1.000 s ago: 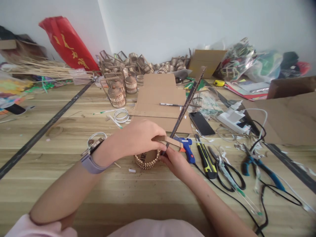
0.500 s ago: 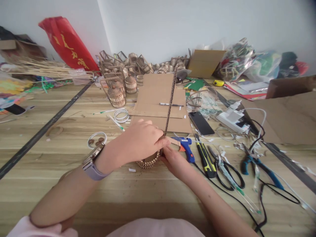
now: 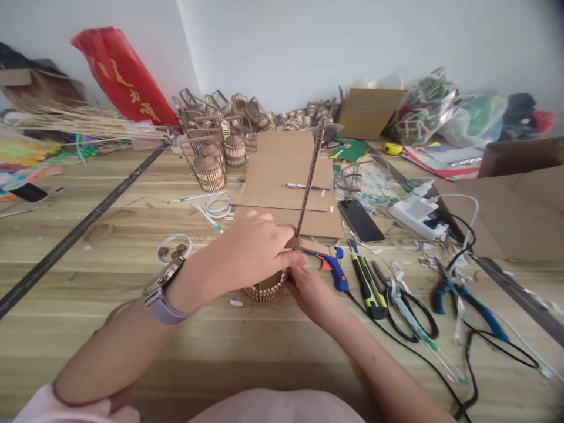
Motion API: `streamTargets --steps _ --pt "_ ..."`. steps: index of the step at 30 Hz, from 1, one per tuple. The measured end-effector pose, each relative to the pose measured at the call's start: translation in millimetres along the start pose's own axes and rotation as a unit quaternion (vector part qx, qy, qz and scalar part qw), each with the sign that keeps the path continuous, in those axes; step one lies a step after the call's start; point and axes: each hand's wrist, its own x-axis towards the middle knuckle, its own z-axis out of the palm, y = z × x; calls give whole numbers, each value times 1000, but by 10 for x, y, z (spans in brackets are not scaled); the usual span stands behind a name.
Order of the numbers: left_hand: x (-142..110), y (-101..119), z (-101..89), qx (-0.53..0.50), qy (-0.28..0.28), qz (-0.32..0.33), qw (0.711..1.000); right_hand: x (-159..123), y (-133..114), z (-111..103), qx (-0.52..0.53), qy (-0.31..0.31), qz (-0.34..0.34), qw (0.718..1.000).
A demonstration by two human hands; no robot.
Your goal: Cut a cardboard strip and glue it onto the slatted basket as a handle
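My left hand (image 3: 251, 249) lies curled over a small round basket of bamboo sticks (image 3: 267, 289) on the wooden table (image 3: 132, 329), its fingers pinched on a long cardboard strip (image 3: 309, 179) at the basket's rim. The strip rises steeply up and away from me, almost edge-on. My right hand (image 3: 308, 289) presses against the basket's right side and grips the strip's lower end together with the left. A watch sits on my left wrist (image 3: 161, 291).
A blue glue gun (image 3: 331, 265), utility knife (image 3: 365, 276), scissors (image 3: 408, 305) and pliers (image 3: 458, 294) lie right of my hands. Flat cardboard with a pen (image 3: 282, 176), a phone (image 3: 360, 220), finished baskets (image 3: 211, 164) and a power strip (image 3: 416, 211) lie beyond.
The strip has swung from a rightward lean to nearly upright. My left hand closed down over the basket, pressing the strip's lower end to the rim.
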Motion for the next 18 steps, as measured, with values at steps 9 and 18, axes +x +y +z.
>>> streamTargets --steps 9,18 --pt "8 -73 63 -29 9 14 999 -30 -39 28 -18 -11 23 1000" --pt "13 -15 -1 -39 -22 23 999 -19 -42 52 -68 -26 55 996"
